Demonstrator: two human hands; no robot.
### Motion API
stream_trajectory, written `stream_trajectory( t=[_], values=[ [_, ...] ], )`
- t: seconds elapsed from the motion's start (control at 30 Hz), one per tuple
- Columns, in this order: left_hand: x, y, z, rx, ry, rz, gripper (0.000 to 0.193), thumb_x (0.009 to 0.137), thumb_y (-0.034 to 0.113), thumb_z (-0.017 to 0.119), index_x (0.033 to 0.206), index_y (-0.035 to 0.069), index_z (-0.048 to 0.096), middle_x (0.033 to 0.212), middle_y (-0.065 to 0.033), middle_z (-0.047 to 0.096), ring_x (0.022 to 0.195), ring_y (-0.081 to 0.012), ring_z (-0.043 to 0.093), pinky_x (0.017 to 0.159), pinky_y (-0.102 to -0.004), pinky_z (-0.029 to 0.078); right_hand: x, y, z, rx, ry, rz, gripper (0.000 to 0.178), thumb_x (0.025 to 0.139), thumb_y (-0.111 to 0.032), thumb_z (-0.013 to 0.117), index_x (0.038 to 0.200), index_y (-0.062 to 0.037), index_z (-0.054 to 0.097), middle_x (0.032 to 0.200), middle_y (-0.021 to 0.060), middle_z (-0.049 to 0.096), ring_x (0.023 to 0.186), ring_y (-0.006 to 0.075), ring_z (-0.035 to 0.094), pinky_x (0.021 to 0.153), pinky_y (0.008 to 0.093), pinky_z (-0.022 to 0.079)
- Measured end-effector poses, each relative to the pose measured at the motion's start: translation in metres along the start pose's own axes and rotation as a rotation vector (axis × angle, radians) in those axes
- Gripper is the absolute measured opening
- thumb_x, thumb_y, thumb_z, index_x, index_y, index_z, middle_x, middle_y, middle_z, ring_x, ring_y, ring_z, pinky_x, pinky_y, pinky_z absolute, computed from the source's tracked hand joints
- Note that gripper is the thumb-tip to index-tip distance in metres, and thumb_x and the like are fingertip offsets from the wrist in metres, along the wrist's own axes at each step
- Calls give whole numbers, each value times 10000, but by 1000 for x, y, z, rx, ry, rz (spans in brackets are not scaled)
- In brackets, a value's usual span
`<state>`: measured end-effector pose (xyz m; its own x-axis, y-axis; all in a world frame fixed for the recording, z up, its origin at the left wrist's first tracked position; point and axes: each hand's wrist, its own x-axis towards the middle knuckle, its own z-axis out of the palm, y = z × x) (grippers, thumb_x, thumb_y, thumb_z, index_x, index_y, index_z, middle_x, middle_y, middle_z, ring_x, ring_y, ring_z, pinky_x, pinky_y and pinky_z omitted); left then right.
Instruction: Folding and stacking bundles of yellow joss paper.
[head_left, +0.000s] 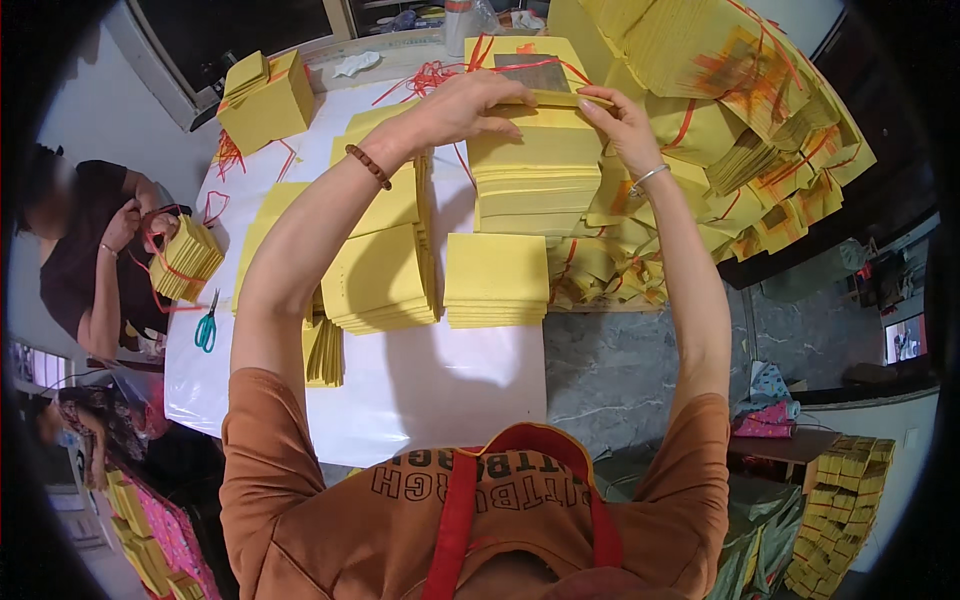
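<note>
My left hand (462,108) and my right hand (626,128) reach to the far side of the table. Between them they grip opposite ends of a thin yellow paper bundle (556,99), seen nearly edge-on. Right below it is a tall stack of yellow paper (535,195), its layers showing at the front. Closer to me lies a small neat stack of yellow sheets (497,280). To its left, beneath my left forearm, several more yellow stacks (375,275) stand in a row. A flat grey block (530,72) rests on yellow paper beyond my hands.
Green-handled scissors (206,331) lie on the white-covered table (440,385). Red straps (432,78) lie tangled at the back. Large strapped yellow bundles (720,110) are heaped at right. A co-worker (105,240) on the left handles a yellow bundle (188,260) with red strap.
</note>
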<state>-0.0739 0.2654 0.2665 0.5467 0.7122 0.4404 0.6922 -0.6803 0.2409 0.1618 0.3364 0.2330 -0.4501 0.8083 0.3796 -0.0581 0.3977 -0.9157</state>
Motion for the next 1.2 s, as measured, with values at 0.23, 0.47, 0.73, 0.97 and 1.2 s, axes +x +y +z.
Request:
stream_trajectory(
  t=[0.23, 0.47, 0.73, 0.97, 1.2],
  values=[
    [2, -1, -2, -78, -11, -28, 393, 756, 228, 688, 1108, 100, 573, 1055, -81, 604, 986, -246, 560, 851, -339, 450, -1, -3, -5, -46, -11, 6, 257, 839, -203, 643, 1035, -39, 609, 730, -36, 533, 648, 23, 457, 553, 167, 358],
    [3, -10, -1, -98, 13, 32, 322, 791, 232, 637, 1071, 85, 575, 928, -103, 636, 839, -273, 601, 724, -355, 479, 0, 1, -6, -57, -35, -8, 330, 818, -196, 661, 1092, -34, 575, 902, 17, 576, 762, 46, 507, 655, 184, 414],
    [3, 2, 11, 139, 221, 132, 444, 791, 134, 586, 1207, 169, 433, 860, -75, 616, 792, -299, 584, 653, -417, 468, 0, 8, -5, -296, -73, -123, 605, 753, -166, 708, 1273, -47, 423, 1234, 101, 504, 1138, 149, 466, 925, 274, 398],
    [2, -7, 7, 484, 253, 22, 397, 731, 63, 579, 1117, 144, 536, 899, -53, 621, 860, -237, 574, 695, -359, 432, 0, 0, -5, -93, -25, -128, 594, 732, -170, 720, 1251, -54, 455, 1226, 84, 503, 1138, 171, 458, 946, 288, 372],
    [-26, 47, 4, 571, 201, 156, 410, 650, 6, 591, 1051, 91, 572, 859, -48, 619, 817, -235, 561, 692, -321, 427, -22, -3, -21, -860, -46, -630, 370, 694, -147, 671, 1060, -149, 615, 1156, 53, 560, 1112, 249, 472, 940, 346, 342]
  ],
)
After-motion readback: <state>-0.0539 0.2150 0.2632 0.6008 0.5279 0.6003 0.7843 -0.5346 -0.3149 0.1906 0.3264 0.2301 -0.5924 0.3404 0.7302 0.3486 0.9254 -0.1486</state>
